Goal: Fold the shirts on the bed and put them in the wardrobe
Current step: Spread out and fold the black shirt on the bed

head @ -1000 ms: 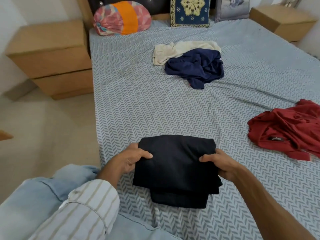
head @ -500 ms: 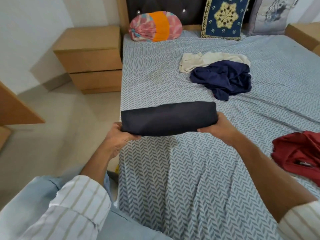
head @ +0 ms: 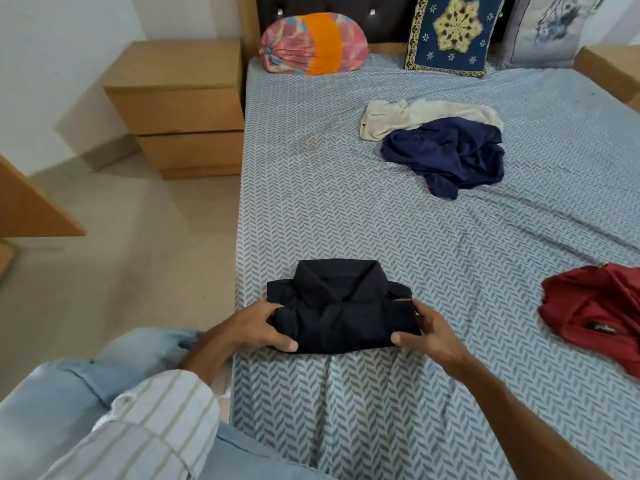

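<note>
Folded black shirt (head: 341, 313) lowered from mid-air, now flat on bed (head: 346, 209), collar up, near foot edge. Left hand (head: 254, 325) grip holds shirt's left edge; right hand (head: 427, 332) grip holds its right edge. Beyond shirt: cream shirt (head: 422, 116), navy shirt (head: 446, 155); to its right: red shirt (head: 595, 306).

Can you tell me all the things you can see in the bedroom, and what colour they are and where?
folded shirt: 1, black, near edge of bed, collar up
crumpled shirt: 1, navy, middle of bed
cream shirt: 1, partly under the navy one
red shirt: 1, right side of bed, unfolded
bed sheet: 1, grey-white zigzag
bolster: 1, pink and orange, at headboard
cushions: 2, blue-gold, grey, at headboard
bedside tables: 2, wooden, left, right
left hand: fingers grip shirt's left side
right hand: fingers grip shirt's right side
</note>
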